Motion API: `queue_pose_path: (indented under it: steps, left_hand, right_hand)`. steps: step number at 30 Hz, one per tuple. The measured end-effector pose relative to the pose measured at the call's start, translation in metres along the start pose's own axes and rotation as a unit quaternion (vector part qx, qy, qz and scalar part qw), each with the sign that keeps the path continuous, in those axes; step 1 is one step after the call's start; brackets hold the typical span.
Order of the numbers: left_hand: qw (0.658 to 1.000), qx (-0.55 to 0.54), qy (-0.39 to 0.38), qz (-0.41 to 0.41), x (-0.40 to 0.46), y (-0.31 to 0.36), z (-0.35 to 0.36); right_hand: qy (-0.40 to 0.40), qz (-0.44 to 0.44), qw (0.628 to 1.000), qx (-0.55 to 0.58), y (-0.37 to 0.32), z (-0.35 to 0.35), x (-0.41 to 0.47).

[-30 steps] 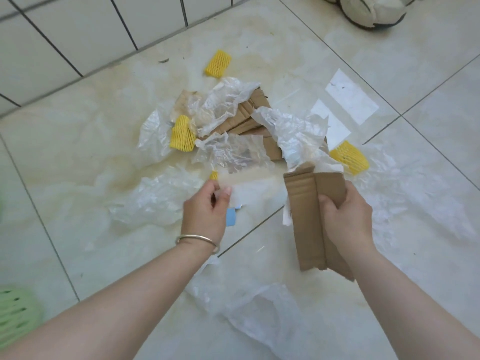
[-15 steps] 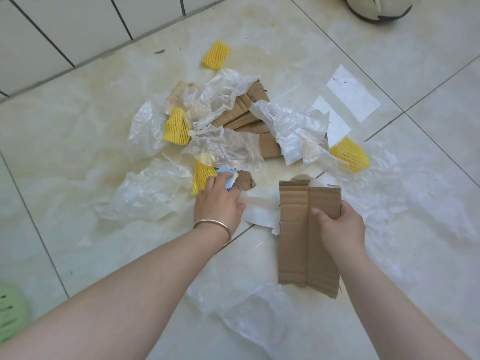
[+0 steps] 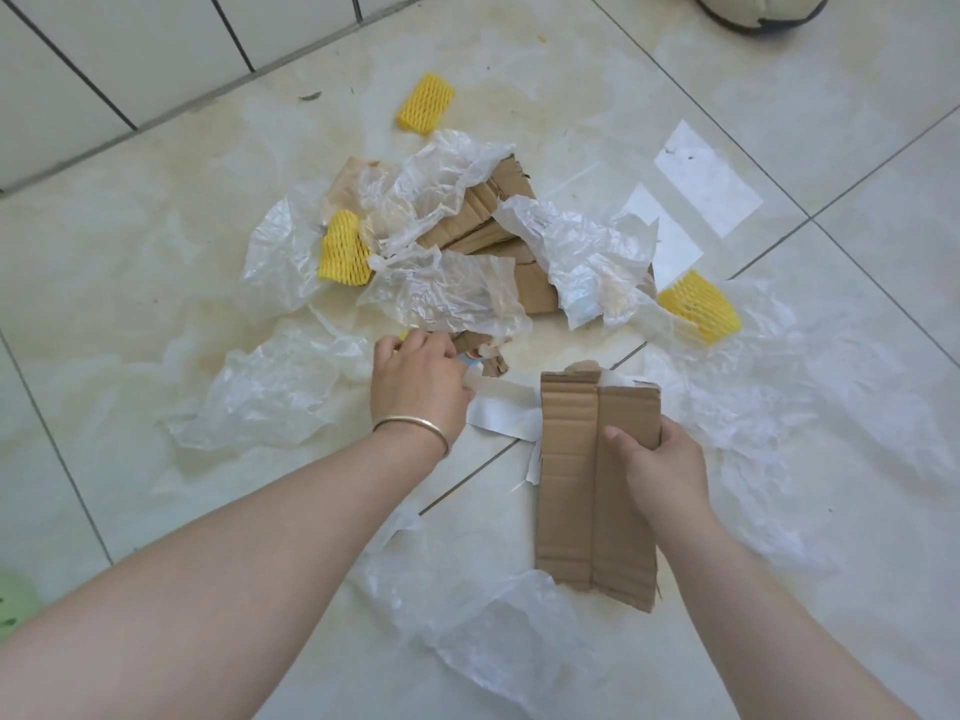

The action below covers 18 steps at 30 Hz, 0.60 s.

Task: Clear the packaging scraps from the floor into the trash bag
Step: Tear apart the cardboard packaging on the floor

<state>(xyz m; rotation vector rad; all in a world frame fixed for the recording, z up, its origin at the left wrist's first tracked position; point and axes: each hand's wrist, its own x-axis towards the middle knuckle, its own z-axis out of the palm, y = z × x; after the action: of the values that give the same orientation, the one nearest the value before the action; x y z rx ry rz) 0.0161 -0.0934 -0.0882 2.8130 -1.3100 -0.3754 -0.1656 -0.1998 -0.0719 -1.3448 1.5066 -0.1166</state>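
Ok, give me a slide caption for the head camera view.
Right hand grips folded cardboard while left hand gathers scraps beside crumpled plastic film.

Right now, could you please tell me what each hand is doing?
Left hand: closed over small scraps on the floor; what exactly it grips cannot be told.
Right hand: closed, holding the folded cardboard piece.

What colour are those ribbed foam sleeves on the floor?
Yellow foam sleeves, with a net-like pattern; seen in the head view.
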Motion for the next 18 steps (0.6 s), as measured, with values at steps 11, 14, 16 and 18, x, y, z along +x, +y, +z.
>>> queue_pose_path:
  steps: [11, 14, 16, 18]
  left_hand:
    - [0.862, -0.461, 0.006, -0.212, -0.016, -0.007, -0.045]
    - [0.799, -0.547, -0.008, -0.248, -0.018, -0.009, -0.051]
    - [0.767, -0.586, -0.032, -0.261, -0.022, -0.009, -0.051]
    - [0.752, -0.603, -0.047, -0.263, -0.028, -0.011, -0.047]
  right_hand:
    - [0.004, -0.033, 0.98, 0.194, -0.036, -0.033, -0.012]
    - [-0.026, -0.066, 0.975, 0.209, -0.047, -0.032, -0.023]
    - [-0.043, -0.08, 0.975, 0.202, -0.047, -0.027, -0.031]
    - [-0.049, -0.088, 0.976, 0.193, -0.044, -0.023, -0.037]
